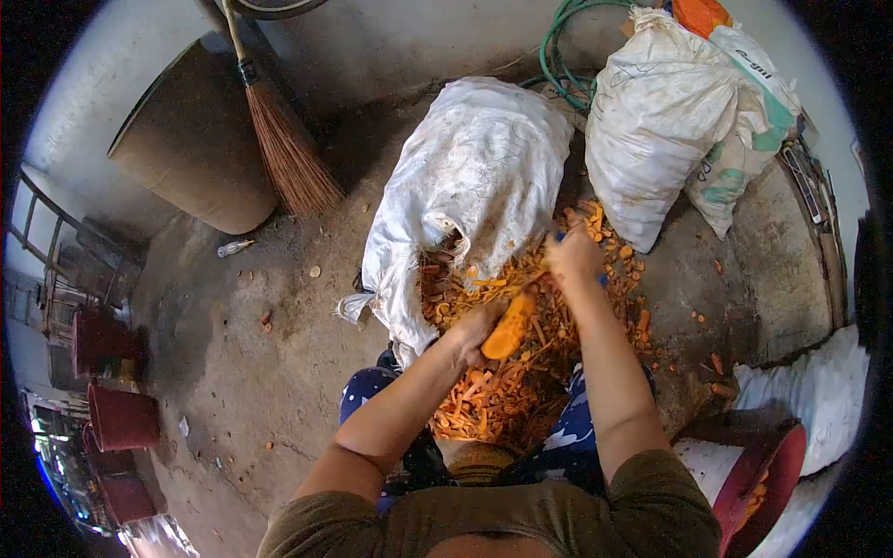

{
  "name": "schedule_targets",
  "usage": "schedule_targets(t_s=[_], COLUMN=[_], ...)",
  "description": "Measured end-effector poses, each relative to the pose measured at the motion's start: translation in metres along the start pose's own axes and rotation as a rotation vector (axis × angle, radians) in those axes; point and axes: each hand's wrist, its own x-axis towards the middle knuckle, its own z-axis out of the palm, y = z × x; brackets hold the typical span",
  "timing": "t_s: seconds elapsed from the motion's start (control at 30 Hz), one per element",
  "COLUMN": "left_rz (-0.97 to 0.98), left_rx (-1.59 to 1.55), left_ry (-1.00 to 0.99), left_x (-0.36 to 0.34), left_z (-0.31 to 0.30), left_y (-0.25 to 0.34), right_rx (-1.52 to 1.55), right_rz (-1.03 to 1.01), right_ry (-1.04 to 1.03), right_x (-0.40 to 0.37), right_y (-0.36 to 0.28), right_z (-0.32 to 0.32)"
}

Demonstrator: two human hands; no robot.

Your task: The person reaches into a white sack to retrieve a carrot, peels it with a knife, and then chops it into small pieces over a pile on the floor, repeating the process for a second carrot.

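Above a heap of orange peelings (493,391), which lies on a concrete floor between the person's knees, both bare arms reach forward and down. The left hand (473,327) is just over the middle of the heap, its fingers wrapped tight around the near end of a carrot (508,331). The carrot slants up and away toward the right hand. The right hand (575,257) is over the far side of the heap with its wrist bent down. Its fingers are closed on a blue-handled tool (559,238), of which only small blue bits show. The tool's working end cannot be seen. The right forearm crosses the heap and hides part of it.

Touching the far left edge of the heap lies an open white sack (474,167), its mouth turned toward the peelings. Beyond the heap to the right stands a second, full sack (665,112), with a green hose (558,46) behind it. Well to the left of the heap are a broom (290,158) and a brown drum (191,139). Near the heap's right side, by the person's knee, sits a red bucket (777,456).
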Motion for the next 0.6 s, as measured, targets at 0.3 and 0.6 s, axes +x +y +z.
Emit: schedule_targets(t_s=[0.3, 0.6], left_rz=[0.018, 0.013], left_rx=[-0.217, -0.045], left_ry=[0.011, 0.16], left_x=[-0.016, -0.021], left_z=[-0.002, 0.024], left_y=[0.011, 0.01], right_rx=[0.076, -0.042], right_rz=[0.002, -0.23], right_ry=[0.09, -0.111], right_x=[0.018, -0.024], right_y=[0.022, -0.019], right_z=[0.007, 0.021])
